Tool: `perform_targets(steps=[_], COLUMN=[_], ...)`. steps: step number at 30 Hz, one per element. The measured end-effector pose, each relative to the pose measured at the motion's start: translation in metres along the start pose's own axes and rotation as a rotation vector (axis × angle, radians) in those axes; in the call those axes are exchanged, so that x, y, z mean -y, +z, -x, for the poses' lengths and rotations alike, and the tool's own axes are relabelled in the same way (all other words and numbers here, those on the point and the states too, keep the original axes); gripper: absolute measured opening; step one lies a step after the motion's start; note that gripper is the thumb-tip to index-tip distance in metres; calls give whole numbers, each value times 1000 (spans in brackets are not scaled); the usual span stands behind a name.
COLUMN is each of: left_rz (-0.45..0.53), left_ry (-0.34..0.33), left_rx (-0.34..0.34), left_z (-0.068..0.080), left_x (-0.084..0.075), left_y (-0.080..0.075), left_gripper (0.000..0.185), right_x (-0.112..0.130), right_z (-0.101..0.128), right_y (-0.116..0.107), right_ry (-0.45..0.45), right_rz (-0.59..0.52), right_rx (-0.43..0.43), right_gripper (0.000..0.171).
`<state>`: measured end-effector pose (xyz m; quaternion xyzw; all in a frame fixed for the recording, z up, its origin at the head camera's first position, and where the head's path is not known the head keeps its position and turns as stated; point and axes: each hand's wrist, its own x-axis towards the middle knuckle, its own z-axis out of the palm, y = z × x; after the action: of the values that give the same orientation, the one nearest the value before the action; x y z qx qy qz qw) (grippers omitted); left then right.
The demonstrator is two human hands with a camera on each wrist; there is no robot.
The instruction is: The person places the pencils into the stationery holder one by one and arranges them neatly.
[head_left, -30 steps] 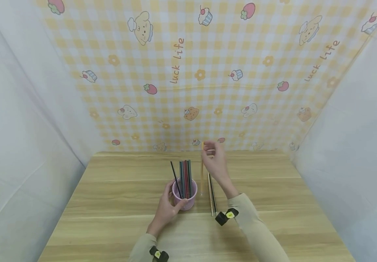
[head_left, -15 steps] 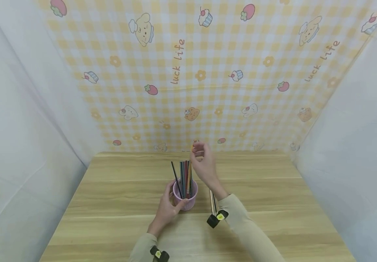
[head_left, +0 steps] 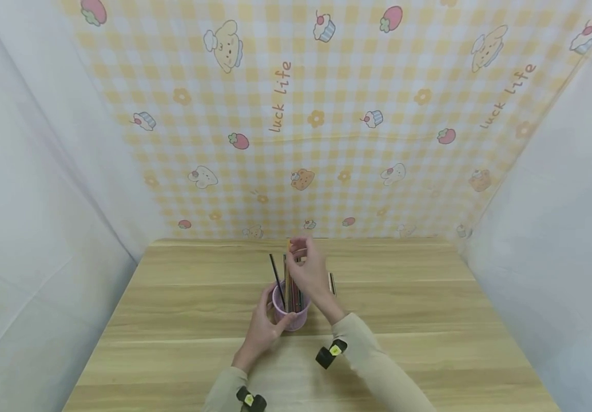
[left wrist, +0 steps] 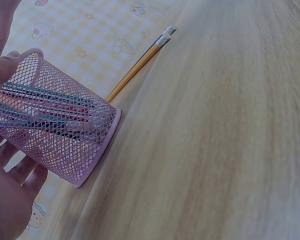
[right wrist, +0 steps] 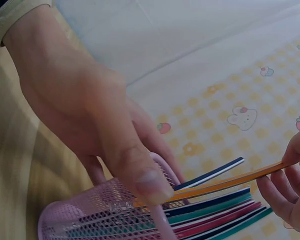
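Note:
A pink mesh pencil cup (left wrist: 75, 115) stands on the wooden table with several dark, green and red pencils (right wrist: 217, 217) in it. My left hand (head_left: 263, 330) grips the cup from the left, with the thumb over the near rim. My right hand (head_left: 310, 274) is above the cup and pinches a yellow pencil (right wrist: 225, 183) near its upper end. The pencil's lower end is down inside the cup, seen through the mesh in the right wrist view. A dark pencil (head_left: 275, 269) leans to the left, apart from the bunch.
Two pencils, one yellow (left wrist: 138, 66) and one dark, lie side by side on the table (head_left: 404, 320) right of the cup, partly hidden by my right arm in the head view. A yellow checked cloth (head_left: 254, 160) hangs behind the table, with white sheets at both sides.
My right hand has carried the yellow pencil left from beside the cup to over it, then lowered it in among the other pencils. My left hand has stayed on the cup.

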<state>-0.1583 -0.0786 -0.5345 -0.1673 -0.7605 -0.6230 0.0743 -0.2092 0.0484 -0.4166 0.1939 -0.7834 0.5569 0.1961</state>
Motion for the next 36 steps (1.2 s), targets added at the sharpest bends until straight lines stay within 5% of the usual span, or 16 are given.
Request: perform_targets(steps=[7,18,36], left_rz=[-4,11,-4], left_ry=[5,37,-3], left_rx=[10,18,-5], left_z=[0,0,-1], left_x=[1,-1,0], left_y=[1,0,1], left_gripper=[76,74,78], right_x=[-36,-45,-50], right_z=[9,19,6], right_y=[16,22,-13], right_ry=[39,28,32], right_rz=[35,66,108], right_rx=[57,97,-9], right_gripper=[29,27,21])
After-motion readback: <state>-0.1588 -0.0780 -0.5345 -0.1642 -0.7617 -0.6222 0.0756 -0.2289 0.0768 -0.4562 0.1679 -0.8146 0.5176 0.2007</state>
